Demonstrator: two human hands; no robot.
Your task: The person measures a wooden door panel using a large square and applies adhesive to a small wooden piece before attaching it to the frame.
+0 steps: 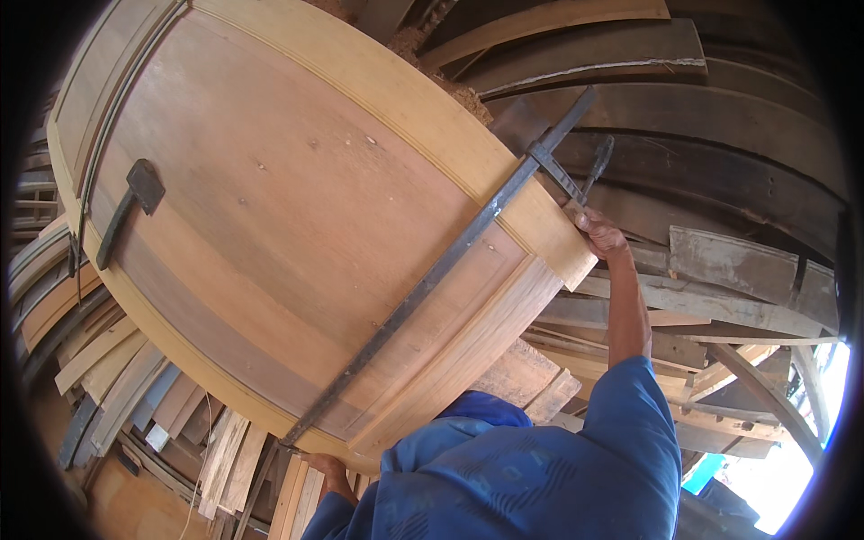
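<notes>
Framed wooden panel: lies broad face up before the body, near end beside a blue shirt. Looks largely assembled, with pale frame fitted around pinkish boards; seems still clamped up and unfinished, being bare wood with no coat visible. Shows small dark flecks and streaky grain; what bears it, hidden.

Beyond the right long edge, stacked dark timber and some sawdust; beyond the left long edge, jumbled offcuts. Bright daylight at the room's lower right.

Across the near end, from long edge to long edge, a steel bar clamp; near the far end, a second clamp.

By the near right corner, right hand, fingers bent at the clamp's screw end; firmness impossible to tell. By the near left corner, left hand, at the panel's edge, fingers partly hidden; hold impossible to tell.

Near the left long edge, toward the far end, a dark hammer, lying loose.
</notes>
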